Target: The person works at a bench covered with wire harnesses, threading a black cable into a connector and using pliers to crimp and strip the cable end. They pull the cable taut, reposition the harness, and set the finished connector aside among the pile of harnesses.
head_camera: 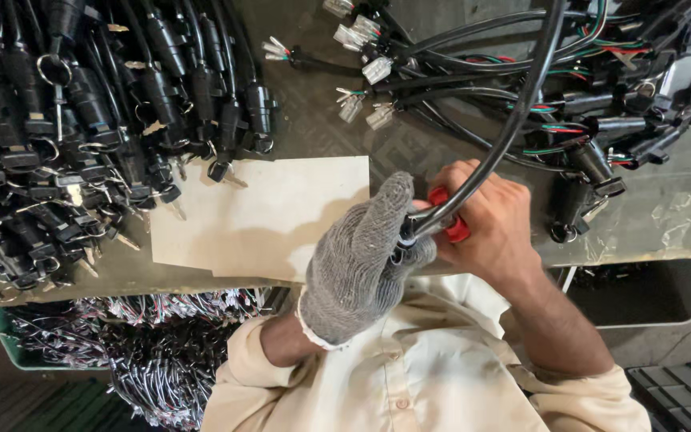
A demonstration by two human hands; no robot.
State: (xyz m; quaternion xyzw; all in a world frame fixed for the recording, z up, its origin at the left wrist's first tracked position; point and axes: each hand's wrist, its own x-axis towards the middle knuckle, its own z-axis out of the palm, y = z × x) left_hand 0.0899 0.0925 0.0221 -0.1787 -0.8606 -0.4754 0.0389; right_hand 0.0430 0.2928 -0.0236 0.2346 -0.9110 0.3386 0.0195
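My left hand (365, 256), in a grey knitted glove, pinches the end of a thick black cable (513, 120) near the table's front edge. Touching it from the right, my bare right hand (493, 224) is closed around a red-handled tool (456, 230) set against the same cable end. The cable arcs up and away over the table toward the top of the view. What the tool's jaws are doing is hidden by my fingers.
A pale board (265, 212) lies on the grey table (673, 216). Several black switch harnesses with keys (81, 136) are heaped at the left, more harnesses with coloured wires and white plugs (593, 104) at the right. A green bin of wire bundles (137, 344) stands below left.
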